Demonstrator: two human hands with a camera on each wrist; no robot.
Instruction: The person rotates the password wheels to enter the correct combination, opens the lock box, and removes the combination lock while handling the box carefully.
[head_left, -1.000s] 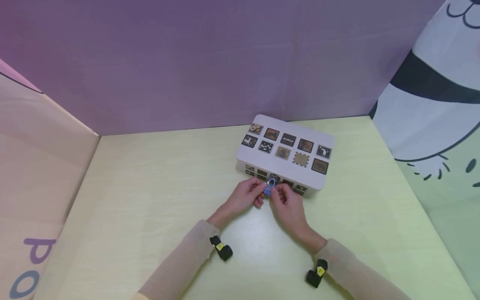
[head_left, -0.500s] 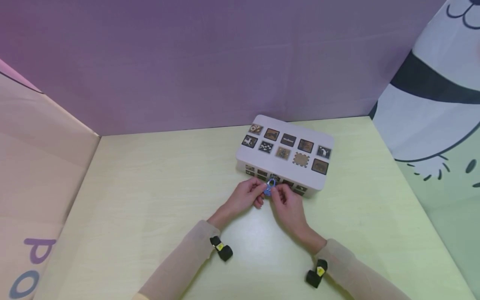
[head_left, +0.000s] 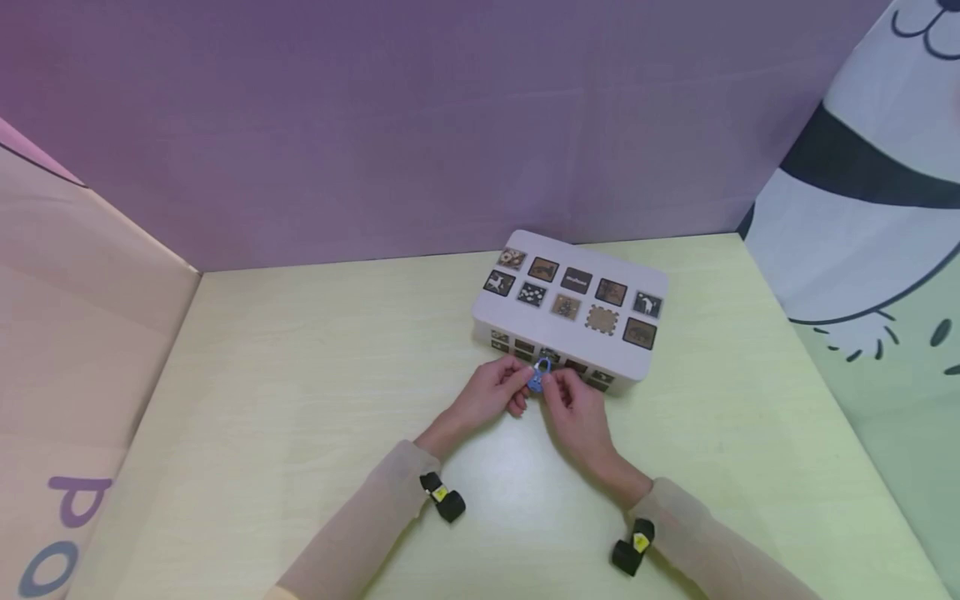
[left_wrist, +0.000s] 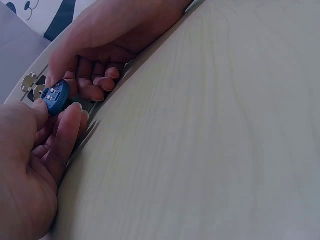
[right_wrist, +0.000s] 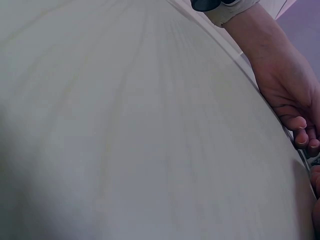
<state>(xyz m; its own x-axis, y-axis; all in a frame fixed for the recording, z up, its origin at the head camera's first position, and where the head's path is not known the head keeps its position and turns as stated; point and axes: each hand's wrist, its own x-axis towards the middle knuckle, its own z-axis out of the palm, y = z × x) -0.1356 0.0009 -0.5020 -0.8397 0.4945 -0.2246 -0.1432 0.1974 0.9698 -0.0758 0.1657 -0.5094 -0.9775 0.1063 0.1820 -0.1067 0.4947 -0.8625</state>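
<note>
A small blue combination padlock (head_left: 536, 381) with number dials is at the front side of a white box (head_left: 555, 333) printed with small square pictures. My left hand (head_left: 491, 390) pinches the padlock's left side between thumb and fingers. From the right, my right hand (head_left: 581, 417) pinches its other side. In the left wrist view the padlock (left_wrist: 57, 97) sits between both hands' fingertips, beside a metal latch (left_wrist: 30, 82) on the box. Whether the shackle passes through the latch I cannot tell. The right wrist view shows the left hand (right_wrist: 290, 85), but the padlock is out of sight.
The box lid is down, and the box stands at an angle on a pale wooden table (head_left: 300, 375). Behind it rises a purple partition (head_left: 375, 125). Printed panels flank the table on both sides. Each wrist wears a black camera strap (head_left: 444, 497).
</note>
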